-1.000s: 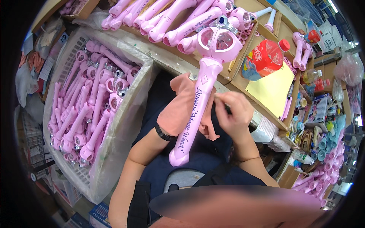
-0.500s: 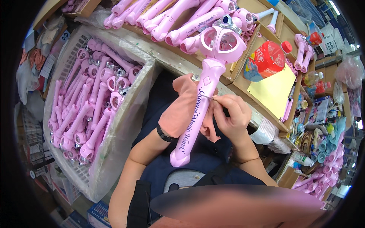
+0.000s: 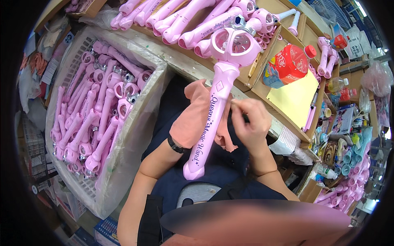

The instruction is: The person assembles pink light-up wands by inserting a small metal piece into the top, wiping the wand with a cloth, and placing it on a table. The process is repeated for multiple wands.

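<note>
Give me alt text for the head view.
A pink toy wand is held in a left hand covered by salmon cloth, with the right hand pinched close beside it. More wands lie in a lined basket at left; others lie ahead near a red-capped bottle.

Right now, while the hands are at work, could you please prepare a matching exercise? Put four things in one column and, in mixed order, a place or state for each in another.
Things:
1. Wristband
2. Yellow sheet
3. Basket
4. Right hand

Places and states:
A. beside the big red bottle
B. just right of the held wand
C. on the left wrist
D. heaped with pink wands

Pairs: 1-C, 2-A, 3-D, 4-B
</note>
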`<control>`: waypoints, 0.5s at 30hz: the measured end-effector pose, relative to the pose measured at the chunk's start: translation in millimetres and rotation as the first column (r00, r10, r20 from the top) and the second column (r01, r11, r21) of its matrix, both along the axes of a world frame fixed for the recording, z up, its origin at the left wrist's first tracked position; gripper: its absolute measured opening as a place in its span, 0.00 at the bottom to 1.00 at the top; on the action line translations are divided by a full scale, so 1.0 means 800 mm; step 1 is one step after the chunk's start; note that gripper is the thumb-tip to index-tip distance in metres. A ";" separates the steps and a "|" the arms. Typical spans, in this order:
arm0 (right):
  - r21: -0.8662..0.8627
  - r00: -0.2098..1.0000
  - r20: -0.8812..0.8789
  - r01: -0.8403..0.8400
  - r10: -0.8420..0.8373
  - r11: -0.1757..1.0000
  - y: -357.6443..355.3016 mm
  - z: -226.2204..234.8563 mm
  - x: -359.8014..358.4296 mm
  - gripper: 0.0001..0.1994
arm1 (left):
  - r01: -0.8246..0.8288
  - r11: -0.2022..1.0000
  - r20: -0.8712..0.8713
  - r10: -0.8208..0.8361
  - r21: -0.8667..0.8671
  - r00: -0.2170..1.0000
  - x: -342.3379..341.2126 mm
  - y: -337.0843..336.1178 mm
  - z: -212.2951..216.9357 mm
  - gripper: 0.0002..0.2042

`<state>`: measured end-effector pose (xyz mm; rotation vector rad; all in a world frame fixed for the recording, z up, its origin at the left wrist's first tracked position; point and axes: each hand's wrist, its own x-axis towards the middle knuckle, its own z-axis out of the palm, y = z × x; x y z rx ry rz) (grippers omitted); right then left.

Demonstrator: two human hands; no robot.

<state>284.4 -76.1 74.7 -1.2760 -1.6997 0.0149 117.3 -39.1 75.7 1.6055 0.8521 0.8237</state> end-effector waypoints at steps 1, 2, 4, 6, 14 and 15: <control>-0.059 0.995 -0.028 0.094 -0.096 0.994 0.000 0.000 -0.001 0.10 | -0.001 1.000 0.001 0.001 -0.001 1.000 0.000 0.000 0.000 0.25; -0.050 0.993 -0.056 0.106 -0.108 0.993 0.000 -0.001 -0.001 0.10 | -0.002 1.000 0.000 0.002 -0.003 1.000 0.000 0.000 -0.001 0.25; 0.011 0.999 -0.009 -0.035 0.035 0.999 0.000 -0.001 -0.001 0.09 | -0.006 1.000 0.003 0.006 -0.003 1.000 0.000 0.000 -0.001 0.25; 0.015 0.996 0.014 -0.091 0.091 0.996 0.000 0.000 -0.002 0.09 | -0.005 1.000 0.001 0.005 -0.006 1.000 0.000 0.001 -0.001 0.25; -0.020 1.000 -0.025 0.015 -0.015 1.000 0.003 0.004 -0.006 0.10 | -0.004 1.000 0.004 0.004 -0.009 1.000 0.000 0.002 -0.002 0.25; -0.098 0.993 -0.054 0.100 -0.106 0.990 0.004 0.004 -0.006 0.10 | -0.005 1.000 0.004 0.005 -0.008 1.000 0.000 0.002 -0.002 0.25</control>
